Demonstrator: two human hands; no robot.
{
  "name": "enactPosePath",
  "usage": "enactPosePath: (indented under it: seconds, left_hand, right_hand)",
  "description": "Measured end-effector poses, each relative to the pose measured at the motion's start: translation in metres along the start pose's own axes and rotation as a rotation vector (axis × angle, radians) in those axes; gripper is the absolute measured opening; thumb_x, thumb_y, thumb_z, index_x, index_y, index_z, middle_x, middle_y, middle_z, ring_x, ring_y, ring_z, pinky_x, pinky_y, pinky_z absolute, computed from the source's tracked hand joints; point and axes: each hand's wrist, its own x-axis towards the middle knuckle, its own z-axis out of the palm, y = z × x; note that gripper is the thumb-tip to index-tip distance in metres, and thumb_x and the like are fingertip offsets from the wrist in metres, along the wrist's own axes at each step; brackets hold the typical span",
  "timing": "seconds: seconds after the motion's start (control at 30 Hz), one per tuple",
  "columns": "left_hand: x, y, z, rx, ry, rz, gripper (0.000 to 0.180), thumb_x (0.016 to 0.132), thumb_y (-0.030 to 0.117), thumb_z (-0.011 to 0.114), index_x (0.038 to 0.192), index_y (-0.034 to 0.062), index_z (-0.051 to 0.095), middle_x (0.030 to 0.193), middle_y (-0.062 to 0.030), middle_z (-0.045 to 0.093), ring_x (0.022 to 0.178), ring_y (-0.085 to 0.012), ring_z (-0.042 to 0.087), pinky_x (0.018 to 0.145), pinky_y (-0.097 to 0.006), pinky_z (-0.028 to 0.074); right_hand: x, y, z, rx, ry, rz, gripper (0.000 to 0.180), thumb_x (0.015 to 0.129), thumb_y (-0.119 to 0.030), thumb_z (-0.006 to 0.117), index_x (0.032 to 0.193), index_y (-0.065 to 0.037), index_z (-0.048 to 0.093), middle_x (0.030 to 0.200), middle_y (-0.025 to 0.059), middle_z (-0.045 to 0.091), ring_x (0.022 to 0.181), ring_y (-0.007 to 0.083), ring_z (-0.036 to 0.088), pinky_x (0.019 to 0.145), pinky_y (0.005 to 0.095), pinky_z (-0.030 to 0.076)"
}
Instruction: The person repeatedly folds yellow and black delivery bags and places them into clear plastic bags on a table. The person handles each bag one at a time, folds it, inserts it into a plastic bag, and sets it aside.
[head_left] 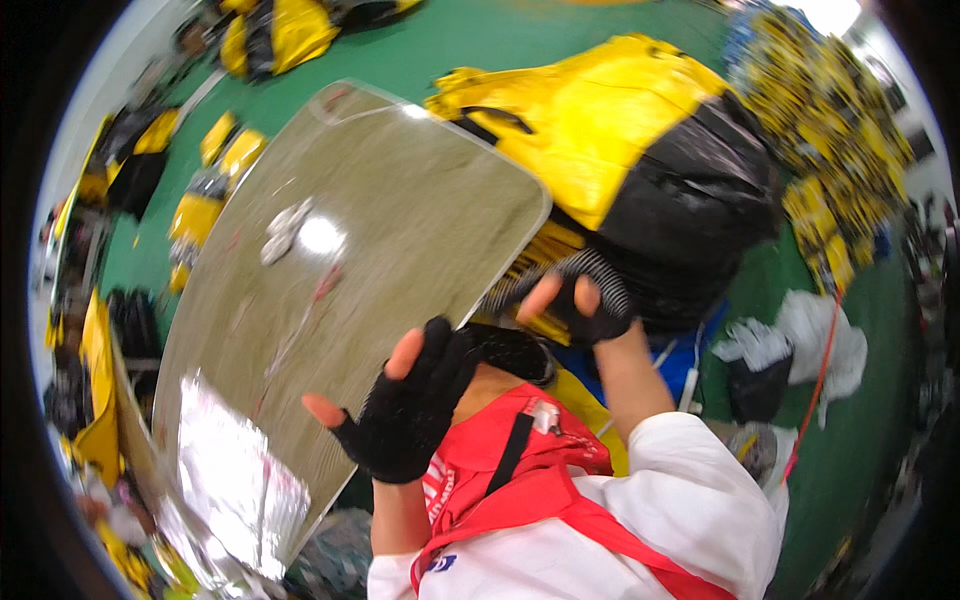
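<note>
My left hand [405, 415], in a black glove with a bare thumb and a bare fingertip, is raised beside the table edge, fingers spread and nothing in it. My right hand [580, 298], in a dark glove with a striped part and bare fingertips, is held up at the table's right corner, in front of a large yellow and black bag [600, 135]. Its fingers are apart with nothing seen between them; whether it touches the bag I cannot tell. The glossy table [390, 230] carries a small crumpled white bundle [285, 232] and thin reddish strands [325, 285].
Yellow and black bags are heaped [830, 120] at the far right. Plastic-wrapped yellow packs [195, 215] lie on the green floor [400, 40] left of the table. White plastic bags [820, 335] and a red cord [825, 365] are at the right. A shiny silvery sheet [235, 470] covers the table's near left.
</note>
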Motion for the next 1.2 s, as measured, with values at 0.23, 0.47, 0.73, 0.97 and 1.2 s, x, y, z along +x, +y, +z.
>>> enactPosePath:
  seconds: [0.23, 0.47, 0.73, 0.97, 1.2]
  left_hand:
    - [-0.017, 0.030, -0.017, 0.058, -0.280, 0.095, 0.130, 0.055, 0.092, 0.033, 0.143, 0.0011, 0.002, 0.149, -0.0213, -0.005, 0.138, -0.0360, 0.002, 0.110, -0.050, 0.001]
    - [-0.039, 0.036, -0.032, 0.145, -0.473, 0.345, 0.145, 0.044, 0.094, 0.037, 0.140, -0.0076, 0.000, 0.147, -0.0262, 0.001, 0.138, -0.0350, 0.008, 0.110, -0.047, 0.006]
    - [-0.046, 0.041, -0.025, 0.129, -0.308, 0.266, 0.146, 0.043, 0.093, 0.040, 0.139, -0.0092, 0.001, 0.147, -0.0258, 0.003, 0.138, -0.0341, 0.010, 0.111, -0.045, 0.007]
    - [-0.056, 0.045, -0.025, 0.056, -0.106, 0.250, 0.105, 0.070, 0.078, 0.040, 0.137, -0.0014, 0.024, 0.135, -0.0300, 0.029, 0.126, -0.0413, 0.032, 0.104, -0.053, 0.024]
    - [-0.074, 0.055, -0.003, -0.218, -0.015, 0.229, 0.055, 0.097, 0.041, 0.021, 0.119, 0.0023, 0.053, 0.099, -0.0291, 0.059, 0.091, -0.0393, 0.058, 0.082, -0.050, 0.044]
  right_hand:
    - [0.017, 0.080, -0.278, -1.598, 0.659, 0.339, 0.043, 0.085, -0.032, 0.056, 0.114, -0.001, 0.057, 0.117, 0.0176, 0.058, 0.110, 0.0306, 0.054, 0.095, 0.0349, 0.040]
    - [0.053, 0.143, -0.281, -1.869, 0.340, 1.102, 0.046, 0.094, -0.035, 0.032, 0.131, -0.011, 0.044, 0.135, 0.0130, 0.043, 0.117, 0.0320, 0.046, 0.095, 0.0417, 0.040]
    - [0.018, 0.134, -0.363, -1.660, 0.918, 0.600, 0.051, 0.088, -0.041, 0.046, 0.111, 0.003, 0.059, 0.112, 0.0241, 0.058, 0.104, 0.0393, 0.053, 0.086, 0.0407, 0.044]
    - [0.006, 0.100, -0.357, -1.421, 1.272, 0.186, 0.047, 0.088, -0.037, 0.049, 0.105, 0.005, 0.061, 0.106, 0.0269, 0.060, 0.098, 0.0401, 0.056, 0.083, 0.0399, 0.045]
    - [0.007, 0.002, -0.226, -0.752, 1.224, 0.009, 0.047, 0.089, -0.034, 0.057, 0.119, 0.003, 0.053, 0.114, 0.0134, 0.060, 0.095, 0.0251, 0.058, 0.080, 0.0305, 0.047]
